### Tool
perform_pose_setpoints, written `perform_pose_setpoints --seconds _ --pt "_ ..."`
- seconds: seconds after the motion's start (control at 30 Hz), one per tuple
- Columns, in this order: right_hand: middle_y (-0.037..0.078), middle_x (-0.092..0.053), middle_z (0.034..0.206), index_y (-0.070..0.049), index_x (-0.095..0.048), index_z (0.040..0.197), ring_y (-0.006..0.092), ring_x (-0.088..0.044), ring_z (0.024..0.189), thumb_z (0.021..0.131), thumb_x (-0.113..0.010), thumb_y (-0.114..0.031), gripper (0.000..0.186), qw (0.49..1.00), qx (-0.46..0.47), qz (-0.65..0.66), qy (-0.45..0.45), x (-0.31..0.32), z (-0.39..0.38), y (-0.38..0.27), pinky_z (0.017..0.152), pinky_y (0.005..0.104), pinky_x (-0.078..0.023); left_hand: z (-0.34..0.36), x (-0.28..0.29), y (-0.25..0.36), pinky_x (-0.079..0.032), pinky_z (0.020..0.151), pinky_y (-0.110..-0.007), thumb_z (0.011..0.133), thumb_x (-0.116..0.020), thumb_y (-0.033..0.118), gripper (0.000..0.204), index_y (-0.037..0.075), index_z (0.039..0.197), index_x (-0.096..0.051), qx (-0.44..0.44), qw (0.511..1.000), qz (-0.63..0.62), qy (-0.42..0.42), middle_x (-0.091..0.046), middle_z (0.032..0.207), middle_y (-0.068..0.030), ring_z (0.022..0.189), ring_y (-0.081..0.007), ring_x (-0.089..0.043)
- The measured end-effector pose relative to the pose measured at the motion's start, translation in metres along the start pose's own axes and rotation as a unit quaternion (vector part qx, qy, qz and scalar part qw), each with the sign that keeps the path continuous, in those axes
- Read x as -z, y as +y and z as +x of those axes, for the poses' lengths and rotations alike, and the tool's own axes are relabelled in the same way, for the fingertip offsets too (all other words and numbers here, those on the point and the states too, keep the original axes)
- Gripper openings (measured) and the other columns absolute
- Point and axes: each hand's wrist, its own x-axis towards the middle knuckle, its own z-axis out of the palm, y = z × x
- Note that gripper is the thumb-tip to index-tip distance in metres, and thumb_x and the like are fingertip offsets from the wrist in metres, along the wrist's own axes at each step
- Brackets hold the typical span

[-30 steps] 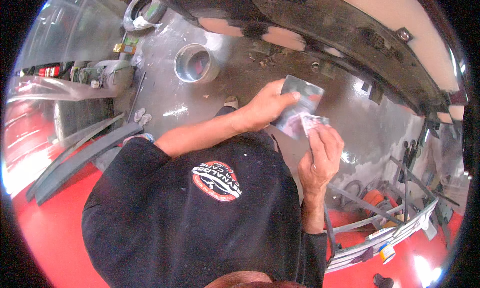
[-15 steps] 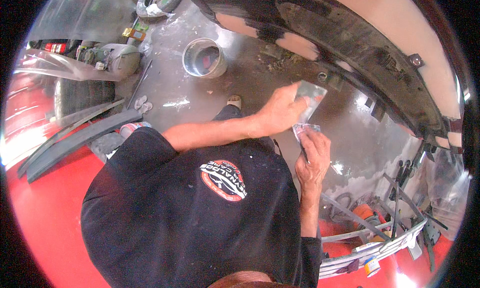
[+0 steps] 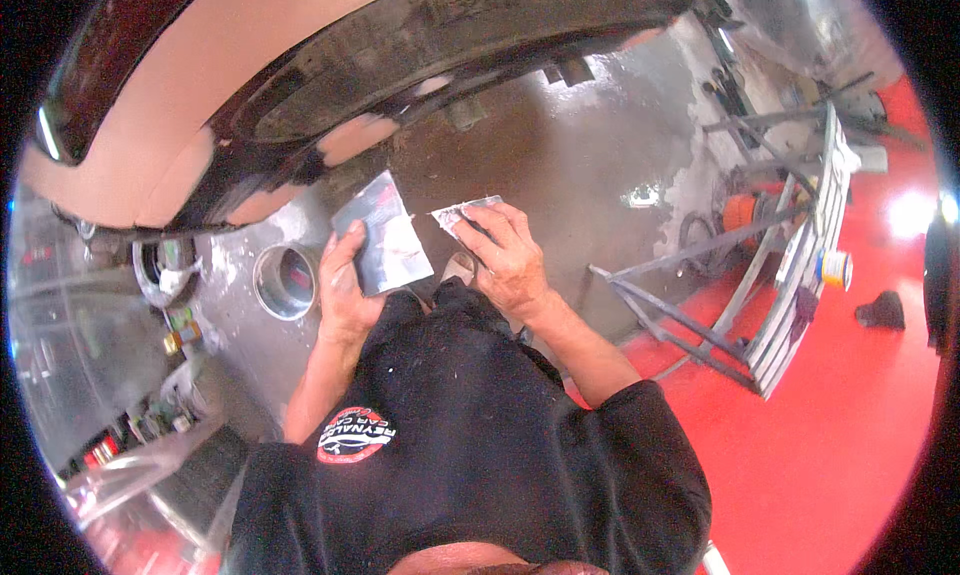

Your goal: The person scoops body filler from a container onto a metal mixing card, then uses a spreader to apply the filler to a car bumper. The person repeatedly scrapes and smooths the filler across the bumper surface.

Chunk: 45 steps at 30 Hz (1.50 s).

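My left hand (image 3: 345, 290) is closed on a flat, rectangular, shiny grey plate (image 3: 383, 237), the thumb lying over its near left edge. A paler smear shows on the plate's lower right part. To the right, my right hand (image 3: 510, 255) pinches a small thin flat piece (image 3: 458, 215) with whitish-grey smears along it. My fingers cover much of that piece, so its exact kind is unclear. A short gap separates the piece from the plate. Both are held in front of my body, over the grey floor.
A dark vehicle body part with beige patches (image 3: 190, 105) curves across the far side. A metal bucket (image 3: 262, 287) and a tyre (image 3: 148, 275) stand left. On the right are a metal frame (image 3: 690, 353), a small can (image 3: 836, 270) and red floor (image 3: 780, 455).
The view has swung right, so the bucket and vehicle part now sit farther left. The plate and the small piece, close together before, are now apart. Both hands keep their holds.
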Motion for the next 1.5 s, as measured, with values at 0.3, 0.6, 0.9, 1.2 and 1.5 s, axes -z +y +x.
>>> perform_pose_setpoints --seconds 0.3,0.6,0.9,1.2,1.5 --pt "0.005 -0.062 0.122 -0.016 -0.067 0.119 0.0313 -0.055 0.113 0.074 -0.062 -0.009 0.046 0.996 0.079 -0.014 0.033 0.044 -0.001 -0.038 0.098 0.0433 -0.05 -0.017 -0.034 0.0 -0.058 0.082 -0.038 0.096 -0.06 0.012 0.028 0.003 0.123 -0.056 0.056 0.987 0.098 -0.115 -0.068 0.109 -0.0106 0.093 -0.025 -0.069" --pt "0.006 -0.065 0.12 -0.012 -0.068 0.118 0.029 -0.06 0.108 0.069 -0.065 -0.004 0.049 0.995 -0.01 0.011 0.096 0.035 -0.002 -0.029 0.096 0.0398 -0.05 -0.012 -0.043 -0.017 -0.048 0.094 -0.035 0.103 -0.049 0.022 0.035 0.002 0.132 -0.053 -0.098 0.927 0.337 -0.134 -0.061 0.123 -0.009 0.108 -0.0196 -0.06" --pt "0.001 -0.065 0.124 -0.017 -0.069 0.118 0.0274 -0.057 0.11 0.067 -0.066 -0.002 0.054 0.993 -0.026 0.058 -0.104 0.031 -0.01 -0.033 0.096 0.0408 -0.049 0.02 -0.034 -0.004 -0.049 0.093 -0.035 0.1 -0.049 0.011 0.031 -0.002 0.127 -0.056 -0.13 0.939 0.284 -0.142 -0.063 0.122 -0.0104 0.106 -0.0194 -0.061" --pt "0.011 -0.059 0.13 -0.011 -0.063 0.123 0.0354 -0.054 0.116 0.074 -0.063 -0.006 0.049 0.999 0.031 0.027 0.019 -0.011 0.034 -0.07 0.105 0.0445 -0.045 0.055 0.001 0.03 -0.054 0.09 -0.038 0.097 -0.058 0.014 0.033 0.003 0.129 -0.056 0.111 0.978 0.103 -0.14 -0.066 0.117 -0.01 0.1 -0.0224 -0.066" --pt "0.004 -0.06 0.127 -0.016 -0.067 0.12 0.0325 -0.054 0.115 0.067 -0.069 -0.003 0.054 0.986 -0.08 -0.074 -0.123 -0.068 0.085 -0.089 0.094 0.0431 -0.052 0.092 0.025 0.09 -0.054 0.088 -0.037 0.097 -0.057 0.016 0.031 0.002 0.125 -0.055 -0.091 0.939 0.291 -0.157 -0.066 0.11 -0.0092 0.1 -0.0218 -0.065"
